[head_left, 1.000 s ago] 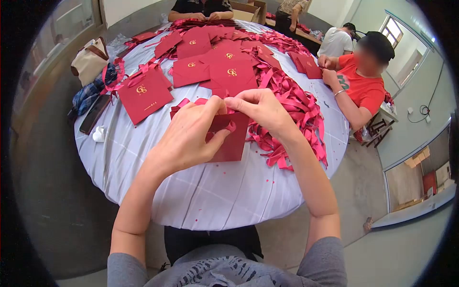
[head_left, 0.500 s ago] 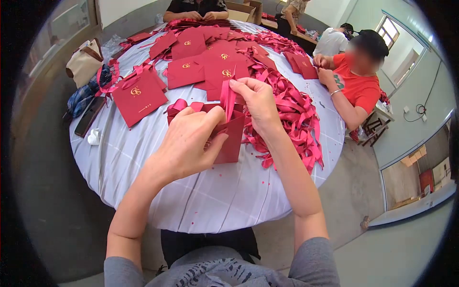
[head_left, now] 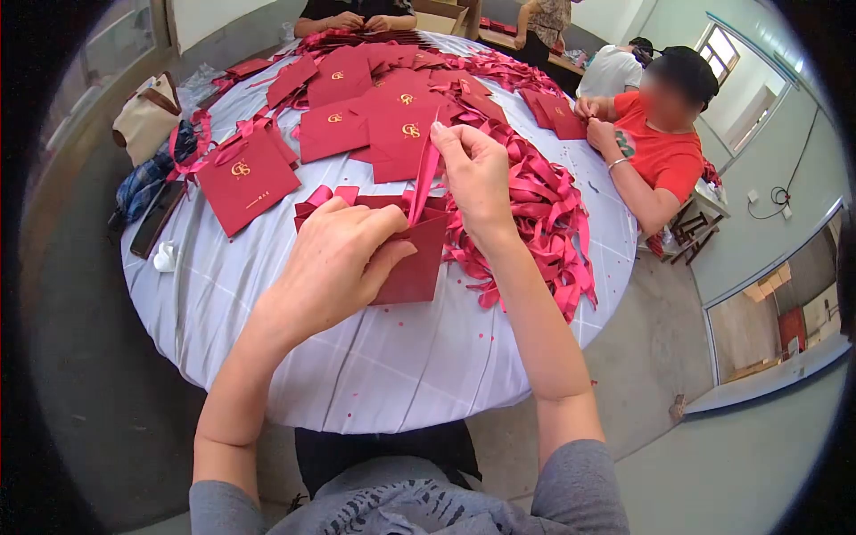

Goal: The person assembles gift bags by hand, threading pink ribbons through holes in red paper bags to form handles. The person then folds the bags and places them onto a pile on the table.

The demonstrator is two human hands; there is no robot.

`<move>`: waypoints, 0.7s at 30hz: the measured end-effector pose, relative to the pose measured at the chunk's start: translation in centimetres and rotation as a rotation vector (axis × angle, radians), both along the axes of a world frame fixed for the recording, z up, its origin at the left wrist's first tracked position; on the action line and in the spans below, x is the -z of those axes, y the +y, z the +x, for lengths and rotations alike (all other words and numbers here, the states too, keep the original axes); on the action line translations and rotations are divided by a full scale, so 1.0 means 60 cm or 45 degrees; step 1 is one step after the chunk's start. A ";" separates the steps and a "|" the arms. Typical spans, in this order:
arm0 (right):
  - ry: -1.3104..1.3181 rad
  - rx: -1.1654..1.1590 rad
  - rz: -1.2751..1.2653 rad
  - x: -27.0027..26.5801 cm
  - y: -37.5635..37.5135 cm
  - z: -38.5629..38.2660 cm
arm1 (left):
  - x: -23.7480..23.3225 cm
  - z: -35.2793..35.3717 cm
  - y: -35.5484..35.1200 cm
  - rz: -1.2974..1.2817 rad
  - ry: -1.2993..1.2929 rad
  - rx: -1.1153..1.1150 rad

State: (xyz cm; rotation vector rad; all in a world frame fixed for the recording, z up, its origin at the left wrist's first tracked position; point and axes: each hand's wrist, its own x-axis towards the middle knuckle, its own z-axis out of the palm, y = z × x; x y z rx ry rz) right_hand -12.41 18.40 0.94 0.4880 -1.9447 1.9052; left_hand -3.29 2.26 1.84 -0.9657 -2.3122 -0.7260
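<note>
An upright red paper bag [head_left: 415, 263] stands in front of me on the white-covered table. My left hand [head_left: 334, 259] grips its near top edge between thumb and fingers. From the bag's opening a pink-red ribbon [head_left: 425, 183] rises, and its upper end is pinched in my right hand [head_left: 477, 174], above the bag's right side. Another loop of ribbon shows at the bag's left top edge. Where the ribbon meets the bag is hidden behind my left fingers.
Behind the bag lie flat red bags [head_left: 334, 129]. A heap of loose ribbons [head_left: 544, 214] is on the right. One bag with handles [head_left: 248, 183], a phone [head_left: 159, 218] and a crumpled tissue [head_left: 165, 257] are left. Co-workers sit at right [head_left: 655, 147] and across.
My right hand has risen slightly, drawing the ribbon up straighter from the bag. The whole view has shifted a little, and my left hand stays on the bag's edge.
</note>
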 end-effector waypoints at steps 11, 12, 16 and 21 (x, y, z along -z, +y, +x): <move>-0.607 -0.395 0.698 -0.027 0.070 0.018 | -0.001 0.002 0.003 -0.010 0.004 -0.063; -0.608 -0.433 0.695 -0.022 0.069 0.019 | -0.001 0.001 0.003 -0.004 0.016 -0.059; -0.600 -0.792 0.363 -0.004 0.054 0.019 | -0.002 0.001 0.002 -0.021 0.015 -0.061; -0.531 -0.962 -0.107 -0.008 0.031 0.033 | 0.002 -0.002 0.002 0.010 0.004 -0.059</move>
